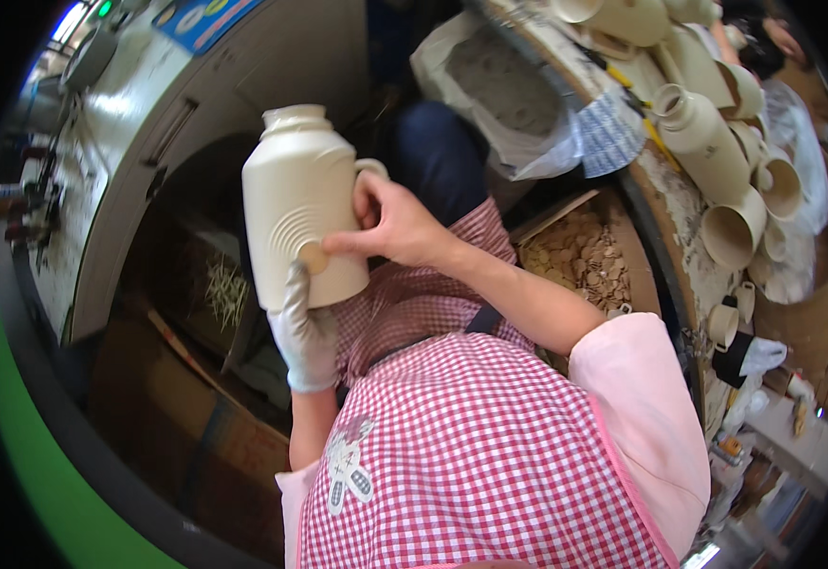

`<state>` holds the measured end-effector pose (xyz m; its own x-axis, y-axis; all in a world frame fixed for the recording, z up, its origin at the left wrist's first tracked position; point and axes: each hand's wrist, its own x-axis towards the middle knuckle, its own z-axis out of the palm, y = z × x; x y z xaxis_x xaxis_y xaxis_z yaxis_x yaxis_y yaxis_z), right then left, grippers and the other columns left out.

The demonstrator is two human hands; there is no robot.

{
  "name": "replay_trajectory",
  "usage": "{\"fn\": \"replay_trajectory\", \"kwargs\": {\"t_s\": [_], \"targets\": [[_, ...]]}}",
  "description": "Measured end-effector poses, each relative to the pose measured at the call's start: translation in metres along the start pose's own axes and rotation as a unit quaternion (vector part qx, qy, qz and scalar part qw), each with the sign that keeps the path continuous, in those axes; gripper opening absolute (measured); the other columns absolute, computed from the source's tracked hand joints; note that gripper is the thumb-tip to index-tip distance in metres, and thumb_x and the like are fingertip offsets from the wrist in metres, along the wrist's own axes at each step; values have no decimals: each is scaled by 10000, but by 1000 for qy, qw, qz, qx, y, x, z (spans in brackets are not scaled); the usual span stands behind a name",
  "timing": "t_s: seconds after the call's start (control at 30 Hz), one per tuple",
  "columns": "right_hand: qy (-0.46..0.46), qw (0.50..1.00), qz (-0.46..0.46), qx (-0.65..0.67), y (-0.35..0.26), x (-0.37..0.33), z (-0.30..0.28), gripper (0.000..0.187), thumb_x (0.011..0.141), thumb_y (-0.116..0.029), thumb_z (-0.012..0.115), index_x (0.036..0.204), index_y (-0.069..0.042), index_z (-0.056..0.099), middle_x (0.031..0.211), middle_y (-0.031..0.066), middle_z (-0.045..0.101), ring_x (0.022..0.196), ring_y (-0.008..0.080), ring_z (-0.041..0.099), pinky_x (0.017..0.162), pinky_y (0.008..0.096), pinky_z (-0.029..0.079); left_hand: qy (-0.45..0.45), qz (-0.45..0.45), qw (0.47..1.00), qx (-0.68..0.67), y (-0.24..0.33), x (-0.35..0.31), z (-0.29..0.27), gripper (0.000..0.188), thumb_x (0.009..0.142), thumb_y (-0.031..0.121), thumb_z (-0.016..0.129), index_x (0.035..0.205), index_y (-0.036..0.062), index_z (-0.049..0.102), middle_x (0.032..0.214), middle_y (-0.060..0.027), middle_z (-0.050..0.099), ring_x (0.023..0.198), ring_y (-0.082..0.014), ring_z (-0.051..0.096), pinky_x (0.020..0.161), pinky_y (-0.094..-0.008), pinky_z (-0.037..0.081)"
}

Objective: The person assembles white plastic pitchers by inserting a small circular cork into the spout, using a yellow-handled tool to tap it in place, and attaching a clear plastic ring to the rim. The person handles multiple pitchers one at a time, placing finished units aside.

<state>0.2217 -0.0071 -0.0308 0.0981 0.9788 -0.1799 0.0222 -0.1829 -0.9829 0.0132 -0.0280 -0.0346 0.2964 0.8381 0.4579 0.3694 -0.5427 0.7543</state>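
A cream thermos jug [286, 204] with a narrow neck, a side handle and raised concentric arcs stands nearly upright in front of me, tilted slightly. My left hand [302, 337], in a white glove, supports it from below, its thumb on the jug's front. A small tan round disc [313, 256] lies against the front, at the base of the arcs. My right hand [397, 223] is bare; its thumb presses at the disc's edge while the bent fingers grip the jug's side by the handle [372, 167].
Many tan discs fill a box [580, 248] right of my lap. On the cluttered bench [665, 194] at right stand more cream jugs [703, 137] and a checked cloth [608, 133]. A plastic-lined container [504, 85] sits ahead. A white cabinet [115, 190] borders the left; cardboard [177, 427] lies below.
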Motion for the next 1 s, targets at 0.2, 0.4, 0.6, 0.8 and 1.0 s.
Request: {"fn": "replay_trajectory", "kwargs": {"t_s": [0.2, 0.4, 0.6, 0.8, 1.0], "targets": [[-7, 1000, -6, -27, -4, 2, 2, 648, 652, -439, 988, 844, -86, 479, 766, 44, 545, 693, 161, 536, 641, 310, 484, 46, -303, 898, -315, 30, 23, 3, 442, 976, 52, 696, 1383, -51, 557, 1319, -116, 634, 1190, -192, 612, 1047, -354, 485], [-5, 991, -74, -114, -34, 10, -48, 310, 847, -301, 846, 949, -47, 701, 844, 85, 681, 790, 203, 666, 707, 337, 539, 126, -306, 892, -307, 36, 41, 12, 442, 936, 42, 725, 1343, -58, 586, 1244, -113, 671, 1105, -192, 650, 1009, -352, 507], [310, 719, -99, -614, -65, 50, -296, 179, 909, -156, 692, 1061, -69, 730, 1019, 143, 720, 968, 362, 685, 838, 475, 548, 130, -306, 902, -274, 30, 52, 7, 433, 943, 66, 726, 1337, -67, 601, 1245, -111, 676, 1118, -182, 648, 1011, -339, 503], [167, 651, -147, -726, -51, 69, -362, 156, 862, -136, 729, 941, -28, 649, 935, 175, 686, 964, 372, 687, 789, 485, 565, 82, -356, 805, -467, 31, 69, -26, 528, 999, 224, 656, 1434, -47, 529, 1353, -137, 635, 1210, -235, 641, 1078, -389, 492], [254, 855, -234, -387, -75, 67, -265, 186, 951, -78, 580, 1121, -9, 612, 953, 152, 650, 804, 256, 652, 763, 412, 570, 138, -395, 740, -526, 37, 48, -30, 531, 1031, 235, 616, 1480, -18, 487, 1432, -147, 590, 1305, -254, 594, 1109, -444, 492]]}}
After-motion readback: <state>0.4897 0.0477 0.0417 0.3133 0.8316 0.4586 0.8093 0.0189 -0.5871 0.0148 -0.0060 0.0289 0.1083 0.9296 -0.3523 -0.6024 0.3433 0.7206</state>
